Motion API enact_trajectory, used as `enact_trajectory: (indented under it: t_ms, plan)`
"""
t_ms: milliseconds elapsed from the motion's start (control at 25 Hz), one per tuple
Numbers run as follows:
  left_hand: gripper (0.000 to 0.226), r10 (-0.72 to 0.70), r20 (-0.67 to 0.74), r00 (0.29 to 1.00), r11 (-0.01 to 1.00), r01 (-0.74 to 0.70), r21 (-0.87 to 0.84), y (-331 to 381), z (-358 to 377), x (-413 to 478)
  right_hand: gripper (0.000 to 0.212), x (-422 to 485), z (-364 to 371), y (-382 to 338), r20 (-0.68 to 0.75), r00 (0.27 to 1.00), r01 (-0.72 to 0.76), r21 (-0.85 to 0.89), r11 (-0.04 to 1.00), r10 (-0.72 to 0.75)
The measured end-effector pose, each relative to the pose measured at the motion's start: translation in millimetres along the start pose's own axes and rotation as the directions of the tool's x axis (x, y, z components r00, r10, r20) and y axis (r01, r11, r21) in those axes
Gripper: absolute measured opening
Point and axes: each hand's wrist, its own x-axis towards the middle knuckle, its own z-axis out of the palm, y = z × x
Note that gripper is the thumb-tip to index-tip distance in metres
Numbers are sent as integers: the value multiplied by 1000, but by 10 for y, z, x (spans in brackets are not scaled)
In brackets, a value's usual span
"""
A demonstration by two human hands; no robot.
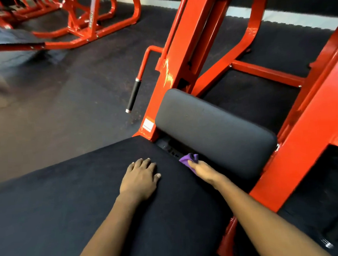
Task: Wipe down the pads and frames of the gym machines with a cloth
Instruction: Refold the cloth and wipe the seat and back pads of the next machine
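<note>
In the gap between the two pads of a red machine, a purple cloth (188, 158) sits bunched in the right hand (202, 170). Only a crumpled corner pokes out past the thumb. The cloth is at the lower left edge of the smaller grey pad (212, 130), just above the dark slot where that pad meets the large black pad (80, 210). The right hand grips the cloth; its fingers are mostly hidden under the cloth and the back of the hand.

The left hand (140, 178) lies flat on the large black pad near its upper corner, palm down, fingers straight and slightly spread, holding nothing. Both forearms reach in from the bottom of the view.

The red frame (305, 138) rises on both sides of the smaller pad. The left upright carries a white label (148, 125) near its foot. A handle with a black grip (133, 94) hangs off the left upright, pointing down. The dark rubber floor (52, 96) lies around the machine. Other red machines (88, 19) stand well apart at the top left.
</note>
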Motion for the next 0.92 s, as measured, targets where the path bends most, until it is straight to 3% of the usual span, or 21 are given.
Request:
enact_trajectory:
  t_ms: [80,160,200,240,320,400,520,640,680,840,920]
  plan:
    - [53,10,-24,1000,1000,-9,17,-4,22,50,44,-492,-47,-258,-20,985,-168,79,983,170]
    - [52,19,-35,999,999,-18,36,-3,34,71,36,-454,-86,-199,-4,992,-128,95,987,129]
    - [52,25,-38,999,999,-23,46,-7,38,77,45,-369,-46,-165,17,991,-136,114,984,135]
    - [52,29,-39,999,998,-27,52,-24,35,86,67,-192,-25,-128,67,994,-89,71,993,85]
    - [52,10,-34,999,999,-8,51,-81,4,95,110,545,211,-114,33,999,26,-14,1000,-25]
    - [53,-45,-48,998,998,47,49,-201,-56,110,123,1242,449,-242,39,998,55,-28,998,-54]
    - [54,-144,-76,987,988,148,41,-485,-169,141,116,1101,509,-851,89,991,101,-30,994,-98]
    - [55,-218,-80,973,973,223,64,-815,-280,172,61,603,467,-1054,44,998,35,-38,999,-33]
    - [55,-234,-72,970,967,239,81,-914,-307,194,56,556,431,-959,46,999,12,-6,1000,-12]
    - [53,-300,-30,954,951,301,76,-1198,-358,416,88,1144,604,-917,83,996,25,-37,999,-22]
    - [50,-343,26,939,939,342,47,-1298,-373,562,81,1216,822,-1418,39,999,31,-79,996,-28]
